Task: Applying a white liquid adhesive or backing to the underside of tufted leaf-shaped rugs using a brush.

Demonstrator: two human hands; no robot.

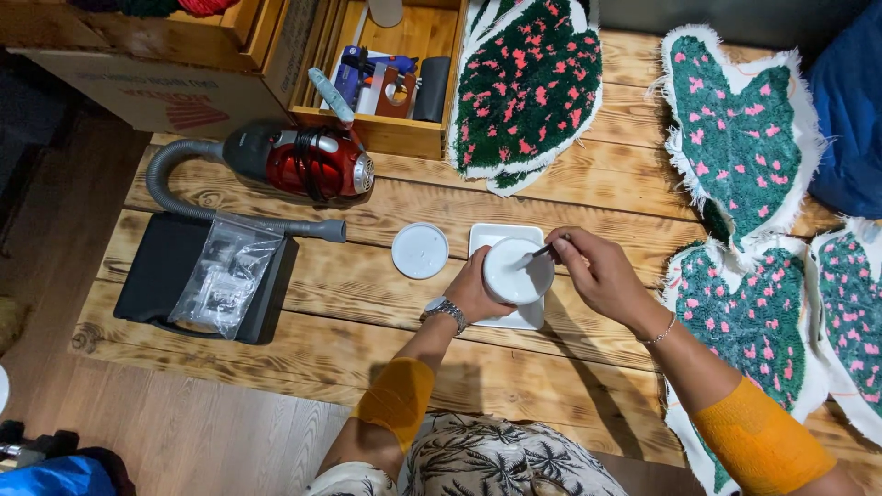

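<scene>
Furthest left, the wooden plank table [276, 303] ended at a front edge above pale floorboards, with bare planks between that edge and my arms. On its left part lay one flat black case [156, 276] with a clear crinkled plastic bag [225, 276] on top. Behind it sat one red and black canister vacuum cleaner [308, 161], its grey ribbed hose [184, 197] curling round to a nozzle just beside the case. Above that stood a brown cardboard box [165, 92] with a red fan-shaped mark on its side, and next to it an open wooden crate [404, 133] holding small tools.

Near the middle lay one round white lid [420, 251], flat and just apart from a white rectangular tray [514, 317]. My left hand [473, 289] had its fingers wrapped round a round white tub [517, 271], held over that tray. My right hand [597, 271] pinched a thin dark stick [544, 249] whose tip reached into the tub; it may have been a brush, though I could not tell.

To the right I counted four green tufted rugs with pink spots and white fringed borders: one [528, 87] behind the tray, one [735, 129] further right, and two, [744, 321] and [850, 321], touching at the right edge, leaving little open room there.
</scene>
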